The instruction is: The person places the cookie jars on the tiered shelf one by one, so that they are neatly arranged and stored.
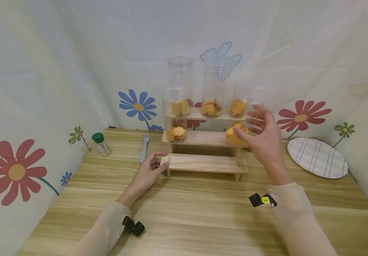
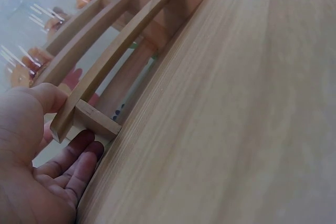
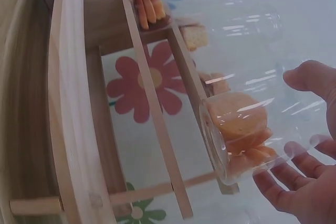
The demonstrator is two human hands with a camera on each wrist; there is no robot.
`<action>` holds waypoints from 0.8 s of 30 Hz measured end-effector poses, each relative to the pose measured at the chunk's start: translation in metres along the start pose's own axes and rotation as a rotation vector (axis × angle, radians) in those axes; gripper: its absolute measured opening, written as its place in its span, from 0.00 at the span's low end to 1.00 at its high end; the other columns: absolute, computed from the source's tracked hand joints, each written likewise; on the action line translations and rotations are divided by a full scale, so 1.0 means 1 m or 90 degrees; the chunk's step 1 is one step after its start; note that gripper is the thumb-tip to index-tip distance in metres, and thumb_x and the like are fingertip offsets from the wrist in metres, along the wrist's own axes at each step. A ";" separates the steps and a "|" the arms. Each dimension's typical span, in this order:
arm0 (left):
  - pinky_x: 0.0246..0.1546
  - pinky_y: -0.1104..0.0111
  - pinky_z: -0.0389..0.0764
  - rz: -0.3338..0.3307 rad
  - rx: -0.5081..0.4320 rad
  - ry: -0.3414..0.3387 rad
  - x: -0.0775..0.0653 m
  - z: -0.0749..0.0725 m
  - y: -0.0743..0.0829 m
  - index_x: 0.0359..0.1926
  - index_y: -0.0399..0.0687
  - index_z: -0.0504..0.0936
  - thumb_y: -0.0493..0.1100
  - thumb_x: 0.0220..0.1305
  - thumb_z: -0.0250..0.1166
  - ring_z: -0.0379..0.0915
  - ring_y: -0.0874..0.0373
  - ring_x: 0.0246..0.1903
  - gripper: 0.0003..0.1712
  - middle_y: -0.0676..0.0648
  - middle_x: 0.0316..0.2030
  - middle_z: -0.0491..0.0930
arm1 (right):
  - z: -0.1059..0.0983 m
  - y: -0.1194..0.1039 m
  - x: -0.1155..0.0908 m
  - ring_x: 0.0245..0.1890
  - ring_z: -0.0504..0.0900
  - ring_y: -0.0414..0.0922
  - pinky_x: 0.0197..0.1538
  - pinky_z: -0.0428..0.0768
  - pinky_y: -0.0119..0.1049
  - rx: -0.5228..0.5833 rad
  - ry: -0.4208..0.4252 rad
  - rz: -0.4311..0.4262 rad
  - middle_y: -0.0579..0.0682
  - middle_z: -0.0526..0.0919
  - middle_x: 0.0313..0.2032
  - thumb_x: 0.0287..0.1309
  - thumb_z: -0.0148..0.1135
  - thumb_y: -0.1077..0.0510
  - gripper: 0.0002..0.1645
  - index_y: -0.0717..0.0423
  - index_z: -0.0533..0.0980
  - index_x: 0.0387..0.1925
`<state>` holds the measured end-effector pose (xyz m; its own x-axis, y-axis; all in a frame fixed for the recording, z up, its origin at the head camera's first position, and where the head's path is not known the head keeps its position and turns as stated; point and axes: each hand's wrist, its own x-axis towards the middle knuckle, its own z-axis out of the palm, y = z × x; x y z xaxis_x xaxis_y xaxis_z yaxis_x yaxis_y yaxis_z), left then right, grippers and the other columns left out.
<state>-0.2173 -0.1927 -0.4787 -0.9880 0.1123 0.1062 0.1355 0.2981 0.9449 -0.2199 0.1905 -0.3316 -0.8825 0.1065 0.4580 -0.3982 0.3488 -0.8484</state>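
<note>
A wooden three-step display stand (image 1: 203, 163) stands on the table. My left hand (image 1: 150, 170) grips the left end of its lowest step, with the thumb on top and fingers curled beneath, as the left wrist view shows. At the right end of the middle step, my right hand (image 1: 265, 137) holds a clear jar (image 3: 239, 135) of yellow cookies between thumb and fingers. The jar's base overlaps the steps in the right wrist view. Another cookie jar (image 1: 175, 113) stands at the middle step's left end. Along the top step are three more, including a middle jar (image 1: 213, 90).
A green-capped shaker (image 1: 101, 144) and a pale blue fork (image 1: 144, 148) lie to the left of the stand, the shaker upright. On the right is a checked oval plate (image 1: 318, 157). A flowered curtain (image 1: 75, 71) hangs close behind the table (image 1: 203, 213).
</note>
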 end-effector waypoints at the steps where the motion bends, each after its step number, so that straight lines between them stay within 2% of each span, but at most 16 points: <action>1: 0.47 0.65 0.78 0.000 0.000 0.000 0.000 0.000 0.000 0.72 0.55 0.79 0.48 0.81 0.71 0.81 0.50 0.45 0.24 0.42 0.46 0.87 | 0.004 -0.001 0.001 0.68 0.82 0.53 0.69 0.81 0.46 0.004 -0.010 -0.001 0.55 0.78 0.71 0.62 0.85 0.58 0.54 0.48 0.65 0.84; 8: 0.47 0.64 0.78 -0.002 -0.006 -0.005 -0.001 -0.002 0.000 0.72 0.56 0.79 0.48 0.81 0.71 0.81 0.49 0.45 0.24 0.42 0.47 0.87 | 0.031 -0.007 0.006 0.66 0.82 0.58 0.72 0.80 0.57 0.002 -0.056 0.009 0.58 0.78 0.68 0.61 0.86 0.54 0.54 0.51 0.66 0.83; 15: 0.45 0.65 0.78 -0.007 -0.004 0.001 0.000 -0.001 0.000 0.72 0.56 0.79 0.48 0.80 0.71 0.81 0.50 0.44 0.24 0.42 0.46 0.88 | 0.054 -0.006 0.011 0.67 0.82 0.54 0.71 0.80 0.55 0.000 -0.072 0.008 0.57 0.79 0.70 0.60 0.87 0.52 0.55 0.53 0.67 0.82; 24: 0.45 0.64 0.77 -0.003 -0.003 -0.003 -0.001 -0.001 0.002 0.72 0.56 0.79 0.49 0.81 0.71 0.79 0.50 0.44 0.24 0.42 0.47 0.87 | 0.075 -0.003 0.015 0.66 0.82 0.57 0.69 0.82 0.54 0.016 -0.065 -0.001 0.58 0.80 0.67 0.57 0.89 0.53 0.53 0.54 0.71 0.79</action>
<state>-0.2163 -0.1933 -0.4768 -0.9883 0.1159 0.0996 0.1299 0.2935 0.9471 -0.2505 0.1216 -0.3421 -0.9023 0.0099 0.4309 -0.4046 0.3251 -0.8547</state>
